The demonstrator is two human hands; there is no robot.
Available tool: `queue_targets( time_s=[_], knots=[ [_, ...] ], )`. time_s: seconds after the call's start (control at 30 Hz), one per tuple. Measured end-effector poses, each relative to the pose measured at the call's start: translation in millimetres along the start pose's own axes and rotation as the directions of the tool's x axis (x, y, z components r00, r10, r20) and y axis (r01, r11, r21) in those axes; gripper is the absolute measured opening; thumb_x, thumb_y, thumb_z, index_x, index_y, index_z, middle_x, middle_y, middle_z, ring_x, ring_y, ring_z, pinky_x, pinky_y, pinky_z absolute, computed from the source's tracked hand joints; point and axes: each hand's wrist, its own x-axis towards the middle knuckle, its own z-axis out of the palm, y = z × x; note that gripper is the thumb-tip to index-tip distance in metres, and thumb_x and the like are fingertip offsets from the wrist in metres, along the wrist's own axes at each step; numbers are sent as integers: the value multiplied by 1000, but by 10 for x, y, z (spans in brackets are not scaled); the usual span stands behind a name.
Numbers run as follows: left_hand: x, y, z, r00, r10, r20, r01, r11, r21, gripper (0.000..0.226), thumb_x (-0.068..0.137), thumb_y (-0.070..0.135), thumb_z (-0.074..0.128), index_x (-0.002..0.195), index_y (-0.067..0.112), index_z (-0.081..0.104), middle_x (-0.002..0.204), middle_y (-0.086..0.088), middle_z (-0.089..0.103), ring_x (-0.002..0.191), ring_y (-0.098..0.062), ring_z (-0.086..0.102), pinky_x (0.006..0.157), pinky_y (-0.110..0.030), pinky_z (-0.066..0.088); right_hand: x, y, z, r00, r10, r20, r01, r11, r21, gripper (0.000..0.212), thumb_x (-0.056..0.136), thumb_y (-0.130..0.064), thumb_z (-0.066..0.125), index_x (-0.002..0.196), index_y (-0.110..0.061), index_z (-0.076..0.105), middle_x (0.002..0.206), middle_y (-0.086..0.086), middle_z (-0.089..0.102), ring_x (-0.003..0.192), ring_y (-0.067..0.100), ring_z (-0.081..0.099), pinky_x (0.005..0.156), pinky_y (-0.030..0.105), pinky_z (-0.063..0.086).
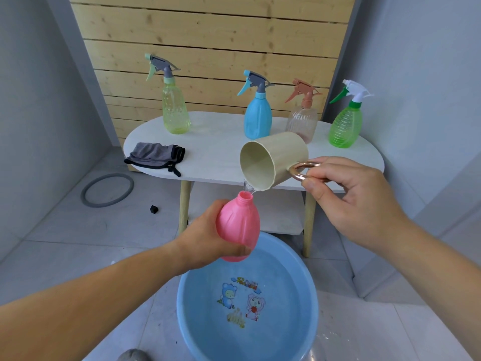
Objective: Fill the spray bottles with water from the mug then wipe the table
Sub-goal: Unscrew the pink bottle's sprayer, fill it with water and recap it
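**Water poured from mug into pink bottle above basin**

A person's left hand (pixel 208 237) wraps its fingers around the lower body of an uncapped pink bottle (pixel 238 225), held tilted over a blue basin (pixel 187 316) of water on the tiled floor. The right hand (pixel 348 201) pinches the copper-coloured ring handle of a cream mug (pixel 281 157) between thumb and fingers, the mug tipped on its side so a thin stream of water runs from its lip into the bottle's open neck.

Behind them stands a white oval table (pixel 216 155) on wooden legs. On it, four capped spray bottles stand upright and well apart: a yellow-green bottle (pixel 175 110) at left, a blue bottle (pixel 257 115), a clear pinkish bottle (pixel 302 121) partly hidden behind the mug, and a green bottle (pixel 346 126) at right. A crumpled grey cloth (pixel 156 156) lies near the table's left front edge. A grey ring (pixel 107 190) and a small black object (pixel 154 209) lie on the floor left of the table.
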Motion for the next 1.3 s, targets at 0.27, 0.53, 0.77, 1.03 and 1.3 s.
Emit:
queue_targets(
  time_s=[0.27,0.53,0.77,1.03,1.3],
  knots=[
    [-12,19,1,1000,2,-2,-2,1000,26,92,62,26,98,134,42,44,119,10,61,108,-17,64,86,-43,63,-7,1,10,998,-54,-17,53,998,-30,17,88,-20,62,92,-12,76,99,-5,70,109,9,62,89,9,42],
    [-23,38,7,1000,-1,0,1,1000,20,91,64,22,98,134,42,44,119,9,61,108,-17,64,87,-44,63,-3,22,22,983,-181,-16,179,979,-97,14,88,-16,63,90,-8,75,93,-5,69,110,19,62,95,24,46],
    [-30,54,13,1000,-3,3,3,1000,21,91,64,21,97,134,41,43,118,10,60,109,-16,64,87,-43,63,-24,5,45,942,-332,52,335,919,-209,18,92,-19,58,89,-8,71,81,-1,60,112,30,59,101,19,39],
    [-47,61,7,1000,-4,0,4,1000,25,90,65,21,96,135,41,43,118,10,60,108,-14,63,87,-42,63,-40,17,72,915,-394,93,404,879,-253,15,92,-15,60,87,-5,70,82,5,60,116,34,56,106,30,40],
    [-45,44,3,1000,-17,-2,17,1000,4,93,61,26,97,135,42,44,118,9,61,108,-17,65,86,-45,63,-88,-78,173,998,68,-11,-68,998,-7,18,94,-25,59,85,-16,72,85,-12,68,93,9,63,85,17,47]
  ],
)
